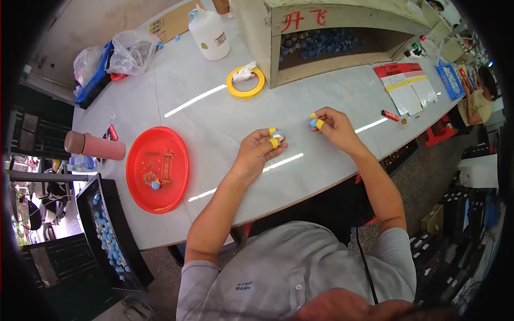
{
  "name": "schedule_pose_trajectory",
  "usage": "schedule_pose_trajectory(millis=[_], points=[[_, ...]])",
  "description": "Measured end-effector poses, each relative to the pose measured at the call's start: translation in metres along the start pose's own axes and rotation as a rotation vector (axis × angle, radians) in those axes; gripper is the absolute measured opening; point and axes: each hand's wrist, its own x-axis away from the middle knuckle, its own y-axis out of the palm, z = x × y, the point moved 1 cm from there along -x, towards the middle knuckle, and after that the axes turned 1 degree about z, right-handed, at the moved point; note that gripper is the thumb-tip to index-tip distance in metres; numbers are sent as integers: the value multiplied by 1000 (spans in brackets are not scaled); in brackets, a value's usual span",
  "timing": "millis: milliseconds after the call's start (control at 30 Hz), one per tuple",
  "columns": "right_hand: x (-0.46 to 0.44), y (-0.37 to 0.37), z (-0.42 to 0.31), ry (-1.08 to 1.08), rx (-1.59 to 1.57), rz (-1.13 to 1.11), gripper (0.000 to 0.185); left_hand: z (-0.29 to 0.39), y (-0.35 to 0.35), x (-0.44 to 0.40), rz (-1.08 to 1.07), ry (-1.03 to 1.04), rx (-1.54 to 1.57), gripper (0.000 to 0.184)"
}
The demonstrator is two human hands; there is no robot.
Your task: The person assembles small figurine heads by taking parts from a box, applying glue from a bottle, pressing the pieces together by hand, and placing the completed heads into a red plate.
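Observation:
Over the grey table, my left hand (257, 151) pinches a small blue-and-white piece (277, 135) between thumb and forefinger. Yellow tape wraps the tips of those fingers. To its right, my right hand (337, 129) has a small round blue piece (314, 123) between taped fingertips. The two hands are apart, and the pieces do not touch. Left of my left hand lies a round red tray (140, 187), with one small blue piece (156, 185) on its printed bottom.
A black bin (140, 267) of blue pieces stands at lower left, near a pink bottle (104, 146). Yellow tape roll (246, 95), white jug (210, 37) and an open-fronted shelf (334, 63) stand behind. Another person (479, 101) sits at far right.

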Motion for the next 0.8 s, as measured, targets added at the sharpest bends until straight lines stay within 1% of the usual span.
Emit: schedule_pose_trajectory(millis=[100,200,300,400,500,600,700,800], points=[[16,14,-8,-169,155,6,22,-1,3,1,7,1,-21,34],[24,23,-12,-136,173,-14,24,-2,2,1,-1,6,-28,36],[31,27,-19,-374,571,50,27,-3,2,1,-10,16,-29,36],[29,26,0,-463,756,136,30,-2,2,2,-7,16,-32,37],[25,22,13,-473,714,86,30,-1,4,2,3,19,-36,32],[27,25,12,-468,576,167,31,-1,5,3,9,16,-42,30],[31,20,-1,-582,411,308,33,1,4,3,12,10,-36,29],[36,-15,7,-504,341,490,33,1,5,2,15,5,-30,28]])
